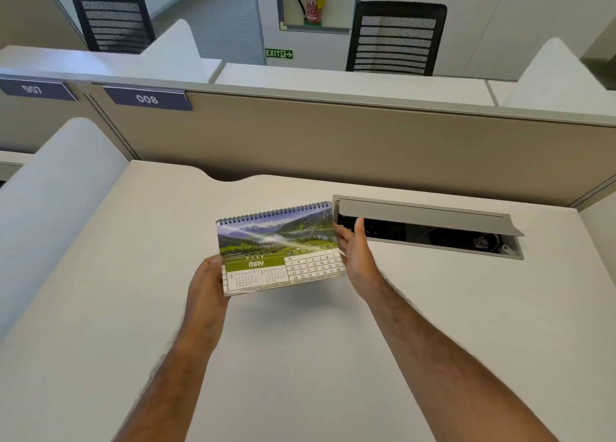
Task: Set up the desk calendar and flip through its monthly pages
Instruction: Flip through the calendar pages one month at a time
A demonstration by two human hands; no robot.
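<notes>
A spiral-bound desk calendar [278, 246] hangs a little above the white desk [300, 358], casting a shadow below it. Its front page shows a mountain valley photo and a green band reading MAY. My left hand [208, 286] grips its lower left corner. My right hand [353, 250] holds the right edge, fingers behind the pages and thumb up beside them. The calendar tilts slightly, spiral binding at the top.
An open grey cable hatch [430, 221] with its lid raised is set into the desk right of the calendar. A beige partition [333, 141] bounds the far edge, with labels 007 and 008. White curved side dividers, two black mesh chairs and a fire extinguisher stand beyond.
</notes>
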